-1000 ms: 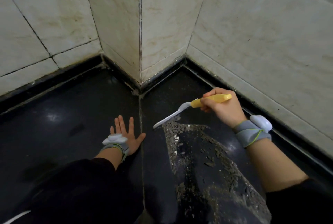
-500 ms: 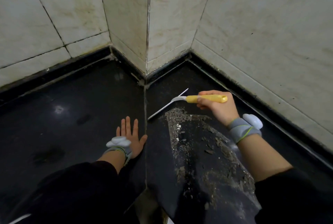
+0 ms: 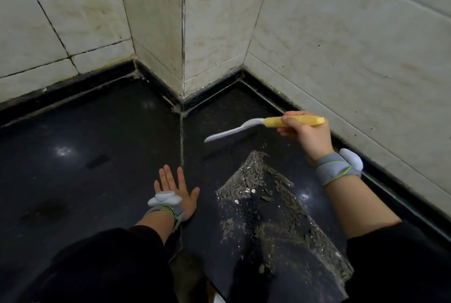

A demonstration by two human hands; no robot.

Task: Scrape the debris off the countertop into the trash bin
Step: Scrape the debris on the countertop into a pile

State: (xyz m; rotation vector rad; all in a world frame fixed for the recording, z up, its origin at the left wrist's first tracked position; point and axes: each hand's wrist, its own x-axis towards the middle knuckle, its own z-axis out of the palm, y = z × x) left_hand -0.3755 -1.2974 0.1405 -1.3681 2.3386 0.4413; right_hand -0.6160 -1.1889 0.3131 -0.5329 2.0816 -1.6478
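The right hand (image 3: 307, 134) curls its fingers and thumb round the yellow handle of a scraper (image 3: 268, 122), gripping it from above with the handle roughly level. The pale grey blade reaches left and slightly down. We judge it to be off the surface, since a dim reflection lies apart beneath it, and it is near the far tip of the debris (image 3: 256, 180) without touching it. To us that placement suits a stroke starting behind the pile and pulling it nearer.

The left hand (image 3: 175, 188) lies flat on the countertop (image 3: 97, 144), fingers straight and spread, holding nothing. It sits just left of the seam (image 3: 181, 137) between the two slabs, and we take it for a brace while the person leans in.

The debris is a dry, crumbly heap of grey-brown flakes flecked with white. It forms a wedge, pointed at the far end, with thick ridges along its edges and finer dust in between, and it widens toward the slab's near edge. The trash bin is not in view, and we suppose it stands below that edge.

The countertop is polished black stone, glossy enough to show light spots. Behind it, matt cream wall tiles (image 3: 341, 46) with stained grout meet at a jutting corner. Each wrist carries a grey wristband (image 3: 336, 168) with a pale, rounded pod.
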